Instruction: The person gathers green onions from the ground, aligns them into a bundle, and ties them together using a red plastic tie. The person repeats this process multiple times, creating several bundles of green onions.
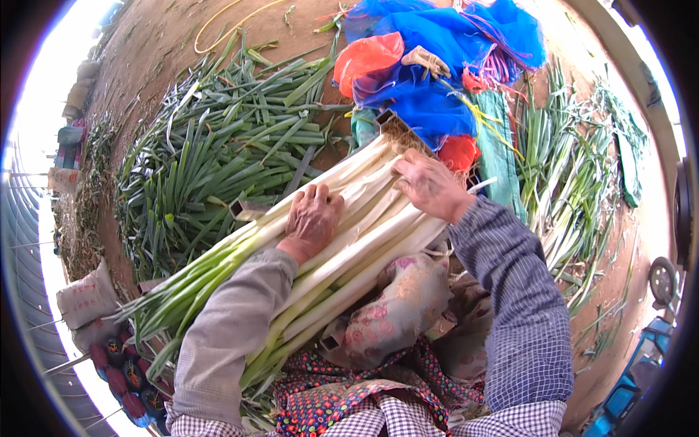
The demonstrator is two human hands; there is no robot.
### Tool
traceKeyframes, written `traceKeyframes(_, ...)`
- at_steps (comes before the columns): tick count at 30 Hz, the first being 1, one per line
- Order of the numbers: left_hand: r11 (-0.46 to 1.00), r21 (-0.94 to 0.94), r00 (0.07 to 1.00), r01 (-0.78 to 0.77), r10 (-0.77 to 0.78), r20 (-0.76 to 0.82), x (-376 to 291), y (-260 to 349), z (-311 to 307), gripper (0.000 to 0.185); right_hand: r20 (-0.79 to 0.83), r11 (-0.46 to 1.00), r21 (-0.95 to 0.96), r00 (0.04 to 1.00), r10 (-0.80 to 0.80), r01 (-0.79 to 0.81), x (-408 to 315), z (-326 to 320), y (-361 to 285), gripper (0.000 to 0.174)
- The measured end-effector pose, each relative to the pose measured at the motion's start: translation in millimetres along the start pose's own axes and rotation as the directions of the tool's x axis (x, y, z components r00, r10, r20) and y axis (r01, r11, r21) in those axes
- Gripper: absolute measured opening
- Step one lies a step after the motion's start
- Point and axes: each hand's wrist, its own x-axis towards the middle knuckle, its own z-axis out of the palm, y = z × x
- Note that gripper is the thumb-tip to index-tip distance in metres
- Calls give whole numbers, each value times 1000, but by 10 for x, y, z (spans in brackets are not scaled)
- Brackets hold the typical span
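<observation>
A thick bundle of long green onions (355,218) lies slantwise before me on a square-tube metal stand (405,131). Their roots butt against its far end, and the green leaves trail toward the lower left. My left hand (314,216) bends its fingers over the pale stalks around mid-length; its fingertips are partly hidden. Close to the root end, my right hand (431,183) grips white stalks at the bundle's right side. Beneath the bundle, a floral-covered knee (387,311) shows.
Cut green leaves (218,158) form a large heap at left. Blue netting (426,38) with red plastic bags and a work glove (426,61) lies ahead. More green onions (562,180) spread over the dirt floor at right. Sacks (87,295) stand at left, and a wheel (662,280) at right.
</observation>
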Motion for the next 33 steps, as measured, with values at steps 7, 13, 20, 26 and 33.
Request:
traceKeyframes(7,1000,20,997,-7,5,72,128,100,-57,13,103,937,-333,983,150,-108,-601,182,-249,29)
traceKeyframes(13,999,19,998,32,-33,59,42,43,-69,11,69,954,-297,997,-25,45,-234,254,-322,35)
traceKeyframes(20,969,-10,954,246,-240,180,123,223,-70,18,171,975,-209,978,118,-82,-186,356,-39,30)
traceKeyframes(26,912,-2,911,411,-411,43,77,441,-31,24,169,994,-48,980,104,-97,-201,308,26,19)
traceKeyframes(33,917,-27,918,397,-397,-1,52,445,-15,19,225,996,-21,970,91,-88,-210,266,16,35)
